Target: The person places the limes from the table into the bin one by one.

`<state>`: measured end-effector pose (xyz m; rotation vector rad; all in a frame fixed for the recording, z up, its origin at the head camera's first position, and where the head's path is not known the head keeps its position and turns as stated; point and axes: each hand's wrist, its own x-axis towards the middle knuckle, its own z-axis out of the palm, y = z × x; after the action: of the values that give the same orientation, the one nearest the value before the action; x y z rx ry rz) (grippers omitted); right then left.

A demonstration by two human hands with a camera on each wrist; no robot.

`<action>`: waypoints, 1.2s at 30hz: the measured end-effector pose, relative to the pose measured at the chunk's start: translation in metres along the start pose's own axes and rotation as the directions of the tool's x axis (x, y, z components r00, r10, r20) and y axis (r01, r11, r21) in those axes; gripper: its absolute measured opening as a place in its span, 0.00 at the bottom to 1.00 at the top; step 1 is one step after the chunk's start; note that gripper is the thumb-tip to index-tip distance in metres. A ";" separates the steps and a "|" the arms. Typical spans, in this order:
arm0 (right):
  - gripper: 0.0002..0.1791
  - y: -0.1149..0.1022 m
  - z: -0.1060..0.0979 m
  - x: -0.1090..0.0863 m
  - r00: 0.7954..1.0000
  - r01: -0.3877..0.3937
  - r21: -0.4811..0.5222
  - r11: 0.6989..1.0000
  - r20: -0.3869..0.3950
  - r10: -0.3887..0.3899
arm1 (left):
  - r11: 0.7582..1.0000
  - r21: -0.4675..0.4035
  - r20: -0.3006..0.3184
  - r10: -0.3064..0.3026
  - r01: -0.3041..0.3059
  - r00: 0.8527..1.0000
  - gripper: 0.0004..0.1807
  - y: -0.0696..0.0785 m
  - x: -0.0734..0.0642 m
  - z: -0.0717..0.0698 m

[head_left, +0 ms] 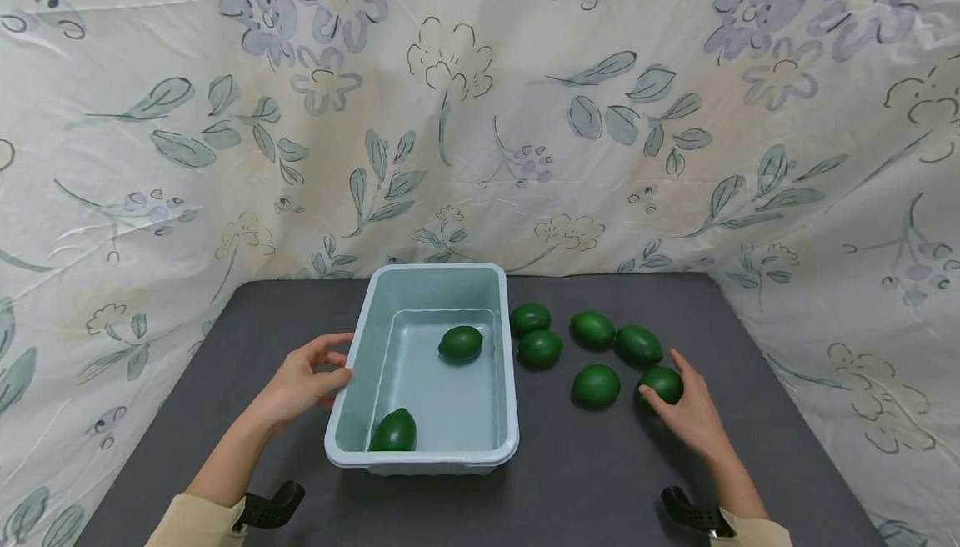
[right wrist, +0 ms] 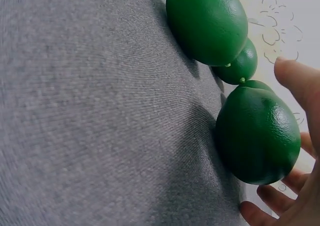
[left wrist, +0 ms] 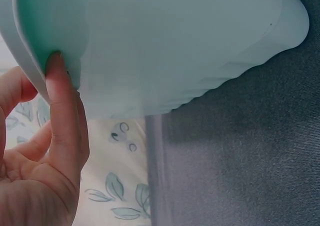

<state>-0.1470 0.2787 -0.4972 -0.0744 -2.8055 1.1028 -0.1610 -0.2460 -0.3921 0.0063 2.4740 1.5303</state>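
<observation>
In the head view my left hand (head_left: 303, 376) is at the left side of a pale blue plastic bin (head_left: 512, 380). The left wrist view shows its fingers pinching the bin's rim, one fingertip against the outer wall just under the lip. On the right, my right hand (head_left: 693, 414) is spread around a green lime (head_left: 661, 384) on the table. Seen from the right wrist, the thumb stands apart from that lime (right wrist: 257, 133) and the other fingers curve close by its far side. Inside the bin lie two limes, one toward the back (head_left: 461, 344), one in the front left corner (head_left: 394, 430).
Several more limes lie on the dark grey table (head_left: 585, 472) between the bin and my right hand, among them a front one (head_left: 596, 386) and one next to the bin wall (head_left: 540, 349). A floral curtain (head_left: 480, 113) hangs behind the table and along both sides.
</observation>
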 end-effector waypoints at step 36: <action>0.44 -0.013 -0.007 0.000 0.991 -0.115 0.121 0.986 -0.055 0.122 | 1.000 -0.004 0.003 -0.005 0.005 1.000 0.31 0.001 0.000 0.000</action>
<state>-0.1459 0.2734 -0.4831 -0.2633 -2.7054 1.2656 -0.1607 -0.2456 -0.3913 0.0021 2.4668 1.5321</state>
